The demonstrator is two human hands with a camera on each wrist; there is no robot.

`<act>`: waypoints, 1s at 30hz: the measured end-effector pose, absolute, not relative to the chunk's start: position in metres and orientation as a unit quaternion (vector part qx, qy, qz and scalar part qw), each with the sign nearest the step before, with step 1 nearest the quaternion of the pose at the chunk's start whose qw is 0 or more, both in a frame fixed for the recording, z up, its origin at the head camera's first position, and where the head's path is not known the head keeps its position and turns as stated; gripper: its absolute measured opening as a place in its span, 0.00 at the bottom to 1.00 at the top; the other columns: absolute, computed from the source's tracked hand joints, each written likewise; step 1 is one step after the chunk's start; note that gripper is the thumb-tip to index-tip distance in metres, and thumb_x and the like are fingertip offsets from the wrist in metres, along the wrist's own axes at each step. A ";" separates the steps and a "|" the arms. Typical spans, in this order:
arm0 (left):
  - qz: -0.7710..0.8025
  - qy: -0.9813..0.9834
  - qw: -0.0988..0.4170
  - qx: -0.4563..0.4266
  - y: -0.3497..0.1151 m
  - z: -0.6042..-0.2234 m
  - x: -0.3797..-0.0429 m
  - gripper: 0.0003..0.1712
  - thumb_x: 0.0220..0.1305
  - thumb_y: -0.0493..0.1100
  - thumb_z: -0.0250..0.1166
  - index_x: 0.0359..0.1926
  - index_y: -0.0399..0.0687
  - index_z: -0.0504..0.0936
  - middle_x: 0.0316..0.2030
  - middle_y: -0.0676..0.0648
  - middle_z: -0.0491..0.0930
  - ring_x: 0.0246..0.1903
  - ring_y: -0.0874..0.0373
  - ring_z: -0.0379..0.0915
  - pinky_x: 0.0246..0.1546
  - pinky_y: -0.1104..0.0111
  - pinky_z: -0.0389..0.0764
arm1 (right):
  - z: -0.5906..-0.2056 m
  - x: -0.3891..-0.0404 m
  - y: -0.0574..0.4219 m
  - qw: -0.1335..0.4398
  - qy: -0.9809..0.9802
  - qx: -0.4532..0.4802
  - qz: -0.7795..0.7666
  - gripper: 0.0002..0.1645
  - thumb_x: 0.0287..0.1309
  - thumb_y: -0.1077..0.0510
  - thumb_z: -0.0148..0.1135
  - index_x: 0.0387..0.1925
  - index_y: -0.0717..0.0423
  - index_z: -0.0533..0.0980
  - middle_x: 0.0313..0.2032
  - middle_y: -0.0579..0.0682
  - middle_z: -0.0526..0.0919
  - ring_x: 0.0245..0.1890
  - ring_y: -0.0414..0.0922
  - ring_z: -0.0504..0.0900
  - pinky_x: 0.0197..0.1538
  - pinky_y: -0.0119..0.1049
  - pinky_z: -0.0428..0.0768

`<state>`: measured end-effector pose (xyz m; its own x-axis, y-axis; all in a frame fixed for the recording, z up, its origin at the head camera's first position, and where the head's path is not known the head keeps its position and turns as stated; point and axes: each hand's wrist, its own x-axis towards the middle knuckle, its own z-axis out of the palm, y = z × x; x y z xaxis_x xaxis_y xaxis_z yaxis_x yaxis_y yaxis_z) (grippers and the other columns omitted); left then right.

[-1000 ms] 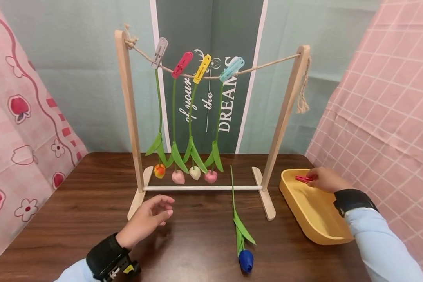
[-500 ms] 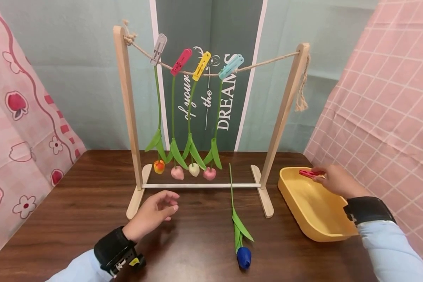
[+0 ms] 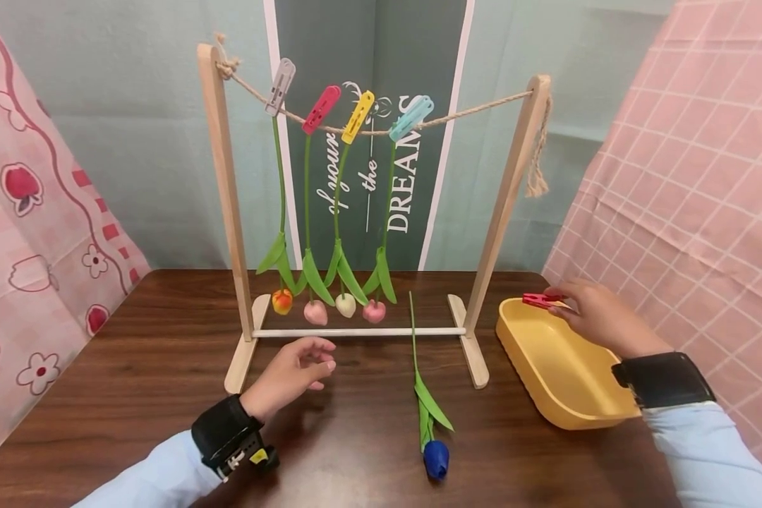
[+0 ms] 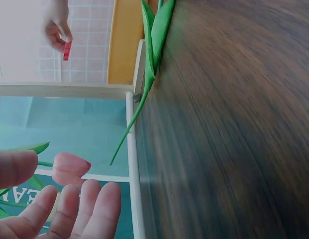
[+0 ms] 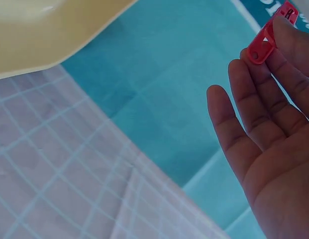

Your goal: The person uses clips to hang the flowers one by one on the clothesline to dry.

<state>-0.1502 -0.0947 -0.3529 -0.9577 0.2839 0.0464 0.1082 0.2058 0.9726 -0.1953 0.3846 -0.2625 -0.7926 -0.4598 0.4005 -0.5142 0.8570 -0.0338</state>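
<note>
My right hand (image 3: 600, 317) pinches a red clothespin (image 3: 538, 300) between thumb and fingers, above the far end of the yellow tray (image 3: 506, 339). In the right wrist view the clothespin (image 5: 263, 42) shows between the thumb and fingers, the other fingers stretched out. My left hand (image 3: 292, 374) holds nothing; its fingers are loosely bent over the table, in front of the rack's left foot. A blue tulip (image 3: 436, 458) with a green stem lies on the table between the hands, its stem end reaching past the white bar (image 3: 355, 332).
A wooden rack (image 3: 508, 204) carries a sagging rope (image 3: 476, 113). Several tulips hang upside down from it under a grey clothespin (image 3: 281, 87), a red one, a yellow one (image 3: 358, 117) and a light blue one (image 3: 411, 118). A pink checked cloth (image 3: 679, 212) stands right of the tray.
The right hand has lifted the red clothespin from inside the tray to above its far rim. My left hand has shifted a little to the right.
</note>
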 end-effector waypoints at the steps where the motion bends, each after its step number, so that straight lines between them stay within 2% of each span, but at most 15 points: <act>1: 0.620 0.770 0.073 0.130 -0.093 -0.353 -0.151 0.17 0.64 0.35 0.64 0.52 0.32 0.75 0.40 0.42 0.78 0.41 0.44 0.78 0.36 0.58 0.84 | -0.261 -0.193 0.382 0.196 -0.943 0.260 0.069 0.15 0.47 0.67 0.73 0.39 0.64 0.81 0.34 0.56 0.82 0.36 0.57 0.80 0.41 0.58 0.77; 8: 0.629 0.760 0.083 0.141 -0.079 -0.353 -0.160 0.16 0.65 0.34 0.63 0.51 0.31 0.75 0.39 0.42 0.78 0.42 0.41 0.78 0.37 0.59 0.83 | -0.250 -0.177 0.360 0.220 -0.933 0.278 0.065 0.18 0.45 0.67 0.74 0.41 0.64 0.81 0.37 0.58 0.82 0.39 0.58 0.81 0.44 0.58 0.77; 13: 0.638 0.753 0.086 0.139 -0.071 -0.353 -0.168 0.16 0.64 0.33 0.61 0.51 0.30 0.74 0.40 0.38 0.79 0.41 0.45 0.78 0.38 0.59 0.83 | -0.246 -0.168 0.349 0.200 -0.941 0.265 0.062 0.18 0.48 0.65 0.73 0.43 0.63 0.81 0.41 0.60 0.81 0.43 0.60 0.79 0.48 0.60 0.76; 16: 0.643 0.747 0.094 0.140 -0.065 -0.354 -0.171 0.16 0.64 0.33 0.61 0.51 0.29 0.74 0.41 0.37 0.79 0.41 0.46 0.78 0.39 0.58 0.83 | -0.246 -0.164 0.343 0.201 -0.941 0.267 0.058 0.17 0.48 0.66 0.72 0.43 0.62 0.81 0.41 0.59 0.81 0.43 0.59 0.79 0.47 0.58 0.77; 23: 0.655 0.735 0.116 0.131 -0.046 -0.359 -0.177 0.15 0.65 0.33 0.61 0.51 0.29 0.74 0.43 0.39 0.78 0.46 0.37 0.76 0.40 0.57 0.83 | -0.249 -0.157 0.331 0.221 -0.926 0.301 0.061 0.18 0.44 0.68 0.74 0.41 0.61 0.81 0.38 0.53 0.81 0.38 0.52 0.80 0.42 0.53 0.80; 30: 0.670 0.718 0.145 0.118 -0.025 -0.360 -0.186 0.17 0.65 0.34 0.61 0.53 0.28 0.73 0.46 0.36 0.78 0.48 0.37 0.76 0.42 0.57 0.83 | -0.250 -0.150 0.322 0.227 -0.920 0.312 0.066 0.19 0.43 0.69 0.75 0.40 0.60 0.81 0.37 0.52 0.81 0.37 0.50 0.79 0.41 0.50 0.81</act>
<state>-0.1861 -0.0251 -0.3602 -0.9300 0.3640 -0.0511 -0.0260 0.0735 0.9970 -0.1502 0.3217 -0.2497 -0.7026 -0.5440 0.4587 -0.6035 0.7971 0.0209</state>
